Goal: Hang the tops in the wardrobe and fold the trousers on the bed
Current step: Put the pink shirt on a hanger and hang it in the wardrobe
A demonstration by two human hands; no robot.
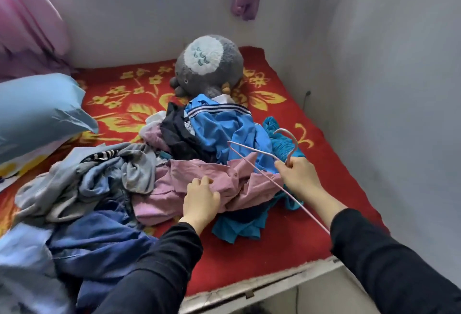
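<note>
A heap of clothes covers the bed [287,251] with its red flowered blanket. At the heap's front lies a crumpled pink button shirt [239,186]. My left hand [200,201] grips its fabric, fingers curled into the cloth. My right hand [298,176] holds a thin pink hanger [252,160] at the base of its hook, just above the shirt's right side. Behind lie a blue striped-collar top [219,129], a dark garment [179,134], a teal garment [282,141], grey clothes [87,179] and blue denim [99,241].
A grey plush toy [212,69] sits at the back of the bed against the wall. A light blue pillow [37,111] lies at the left. Pink curtains [27,14] hang at the back left. A wall [399,114] borders the bed's right side.
</note>
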